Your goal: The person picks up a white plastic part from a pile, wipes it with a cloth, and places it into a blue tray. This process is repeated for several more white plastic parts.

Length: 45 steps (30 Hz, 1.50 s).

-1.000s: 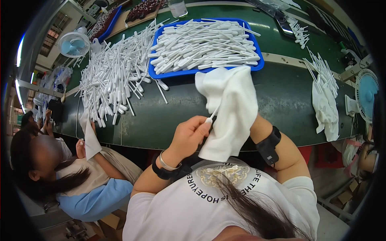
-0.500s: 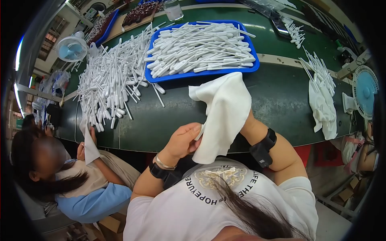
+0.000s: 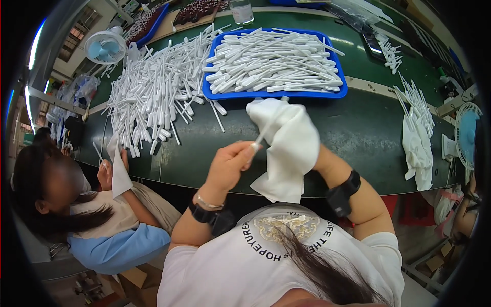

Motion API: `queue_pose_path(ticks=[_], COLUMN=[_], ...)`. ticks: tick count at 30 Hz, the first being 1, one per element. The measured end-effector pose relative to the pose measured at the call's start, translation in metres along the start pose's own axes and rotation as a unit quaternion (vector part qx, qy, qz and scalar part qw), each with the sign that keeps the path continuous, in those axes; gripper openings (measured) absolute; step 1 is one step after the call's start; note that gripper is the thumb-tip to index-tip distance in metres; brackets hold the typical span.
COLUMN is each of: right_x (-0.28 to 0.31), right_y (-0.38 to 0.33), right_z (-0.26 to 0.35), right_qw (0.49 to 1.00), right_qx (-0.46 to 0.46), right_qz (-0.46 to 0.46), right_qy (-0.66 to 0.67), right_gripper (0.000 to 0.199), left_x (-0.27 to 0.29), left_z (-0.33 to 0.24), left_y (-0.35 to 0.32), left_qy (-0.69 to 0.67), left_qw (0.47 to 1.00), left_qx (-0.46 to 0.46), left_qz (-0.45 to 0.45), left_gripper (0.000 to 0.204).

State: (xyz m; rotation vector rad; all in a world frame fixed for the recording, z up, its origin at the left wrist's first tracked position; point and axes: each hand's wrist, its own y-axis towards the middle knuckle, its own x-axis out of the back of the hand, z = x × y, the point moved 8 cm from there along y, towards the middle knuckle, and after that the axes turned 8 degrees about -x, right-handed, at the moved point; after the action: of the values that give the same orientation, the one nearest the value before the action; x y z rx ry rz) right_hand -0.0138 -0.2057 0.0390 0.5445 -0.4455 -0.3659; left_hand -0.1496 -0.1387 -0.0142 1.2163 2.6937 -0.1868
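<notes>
Between the thumb and fingers of my left hand (image 3: pixel 228 165), a white plastic dropper (image 3: pixel 263 136) is pinched near one end. Its thin stem slants up and away across a white cloth (image 3: pixel 295 151). My right hand (image 3: pixel 322 157) is inside the cloth, which drapes over it and hangs down; only its wrist side shows and the fingers are covered. Just beyond the cloth stands a blue tray (image 3: pixel 341 92) filled with similar white droppers (image 3: pixel 271 61). A loose heap of droppers (image 3: pixel 153 97) spreads over the green table (image 3: pixel 204 153) left of the tray.
At the right, more droppers (image 3: pixel 415 100) lie on another white cloth (image 3: pixel 418 153), near a fan (image 3: pixel 466 135). A jar (image 3: pixel 241 11) stands behind the tray. On my left, a co-worker (image 3: pixel 115 225) sits holding a cloth (image 3: pixel 120 171). Another fan (image 3: pixel 105 47) is at the far left.
My left hand has moved slightly up, and the dropper's stem now shows across the cloth. The cloth has shifted and folded around my right hand. The whole view has swung a little.
</notes>
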Motion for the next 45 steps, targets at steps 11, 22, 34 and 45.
queue_pose_path(ticks=[11, 22, 34, 45], right_x=[-0.01, -0.032, -0.042, -0.032], right_y=[0.0, -0.028, -0.03, -0.011], right_z=[-0.008, -0.013, -0.019, 0.008], right_qw=[0.958, 0.945, 0.933, 0.97], right_qx=[-0.193, -0.207, -0.249, -0.121], right_qz=[0.091, 0.244, 0.22, 0.198], right_qy=[-0.19, 0.068, 0.137, -0.074], right_gripper=[0.028, 0.026, 0.028, 0.026], left_x=[-0.04, 0.002, 0.018, 0.032], left_z=[-0.012, -0.057, -0.061, -0.08], left_y=[0.015, 0.008, -0.006, 0.003], left_qy=[0.253, 0.024, 0.013, -0.033], left_qw=[0.961, 0.984, 0.962, 0.952], left_qx=[-0.095, -0.15, -0.214, -0.209], left_qz=[0.062, -0.093, -0.171, -0.22], left_gripper=[0.012, 0.008, 0.009, 0.013])
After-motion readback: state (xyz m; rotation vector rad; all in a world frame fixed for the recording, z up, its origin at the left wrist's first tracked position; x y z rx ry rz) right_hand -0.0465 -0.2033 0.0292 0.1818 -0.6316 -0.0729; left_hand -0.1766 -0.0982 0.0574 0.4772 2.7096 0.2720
